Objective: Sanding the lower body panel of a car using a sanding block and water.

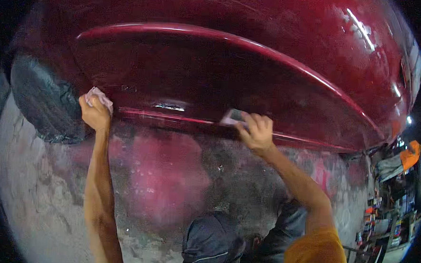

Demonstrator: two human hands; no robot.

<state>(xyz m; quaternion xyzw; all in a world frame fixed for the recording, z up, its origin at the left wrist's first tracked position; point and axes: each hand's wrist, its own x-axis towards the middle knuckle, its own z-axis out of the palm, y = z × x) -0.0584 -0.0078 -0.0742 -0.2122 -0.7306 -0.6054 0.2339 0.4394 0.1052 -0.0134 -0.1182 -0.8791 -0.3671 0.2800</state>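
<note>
So both hands are up against the lower edge of a glossy dark red car body panel (232,80), right along the raised trim line that runs across its bottom. The left hand (95,113) is closed around a crumpled pale pink cloth (99,97), pressing it to the panel's lower left end, just beside the black rubber tyre (43,101). The right hand (257,131) sits near the middle of that same bottom edge, fingers curled over a small flat greyish sanding pad (232,117) held flat against the paint. The two hands are well apart along the trim. Below them is wet grey concrete floor (41,189) with a reddish reflection of the car in it. The person's dark trouser knees (214,246) show at the bottom edge, plus an orange sleeve (316,256) on the right arm.
</note>
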